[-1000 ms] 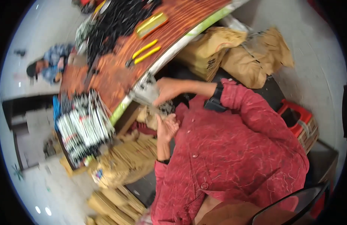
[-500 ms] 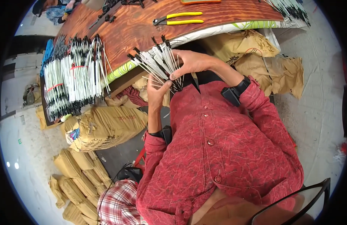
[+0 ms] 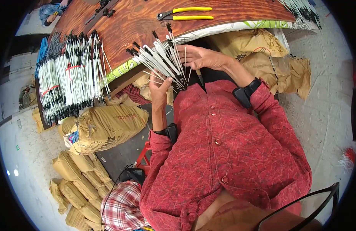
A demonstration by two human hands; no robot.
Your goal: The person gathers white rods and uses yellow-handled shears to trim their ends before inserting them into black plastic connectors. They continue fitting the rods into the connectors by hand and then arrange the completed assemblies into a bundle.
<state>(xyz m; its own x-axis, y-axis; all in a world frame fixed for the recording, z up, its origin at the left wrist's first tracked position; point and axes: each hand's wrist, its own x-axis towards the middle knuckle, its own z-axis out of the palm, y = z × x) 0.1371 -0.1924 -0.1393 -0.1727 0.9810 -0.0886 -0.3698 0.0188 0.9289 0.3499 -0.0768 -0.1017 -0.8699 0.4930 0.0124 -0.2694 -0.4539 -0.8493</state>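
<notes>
A fanned bunch of thin white rods with black ends (image 3: 164, 61) stands in front of my body at the table's near edge. My left hand (image 3: 159, 90) is closed around its lower left side, thumb across the rods. Beside the bunch on the right, my right hand (image 3: 205, 57) has its fingers stretched out and thumb apart. Its fingertips reach behind the rods, and whether they touch is hidden. Yellow-handled pliers (image 3: 187, 13) lie on the wooden table (image 3: 135, 27) beyond the bunch.
Rod bundles with red ties (image 3: 72, 69) lie at the table's left end, more rods (image 3: 303, 13) at the far right. Brown sacks (image 3: 108, 125) stand below left; crumpled brown paper (image 3: 278, 71) lies right. A red stool (image 3: 142, 156) stands below. Another person's arm (image 3: 51, 17) shows far left.
My right hand has let go of the rods and drawn slightly right, its fingers straightening. The bunch has spread wider in my left hand. The whole view has shifted a little.
</notes>
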